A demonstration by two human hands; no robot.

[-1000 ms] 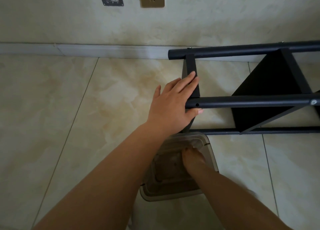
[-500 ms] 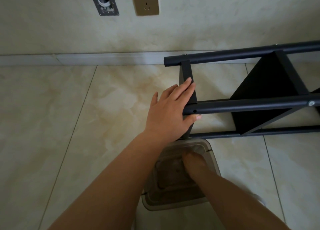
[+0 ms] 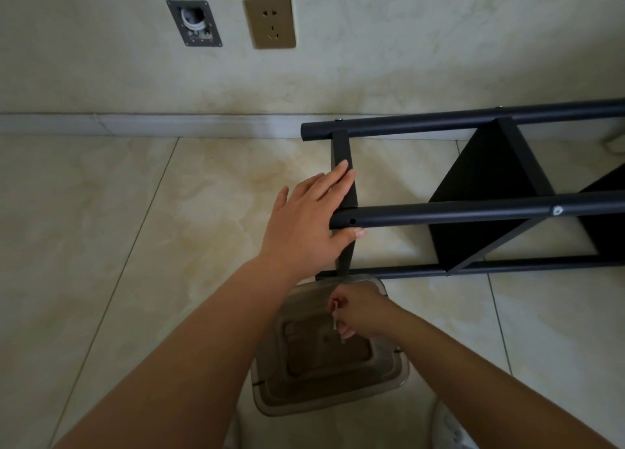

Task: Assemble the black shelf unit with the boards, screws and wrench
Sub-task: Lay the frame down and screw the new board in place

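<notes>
The black shelf unit (image 3: 473, 212) lies on its side on the tiled floor, its round tubes running off to the right. A black end board (image 3: 345, 164) spans between the tubes at the left end. My left hand (image 3: 307, 225) presses flat against that board, thumb under the near upper tube beside an empty screw hole. My right hand (image 3: 355, 313) hovers above a clear plastic container (image 3: 389, 377) and pinches a small pale screw (image 3: 336, 316) between its fingertips. A fitted screw head (image 3: 556, 210) shows farther along the tube. No wrench is visible.
The wall with a gold socket (image 3: 270, 21) and an open junction box (image 3: 194, 22) stands just behind the shelf. A second black board (image 3: 480, 195) sits inside the frame. Bare floor tiles (image 3: 101, 245) stretch to the left.
My right hand has come up out of the container with a small screw pinched in its fingers. My left hand stays on the end board. The view tilted upward a little.
</notes>
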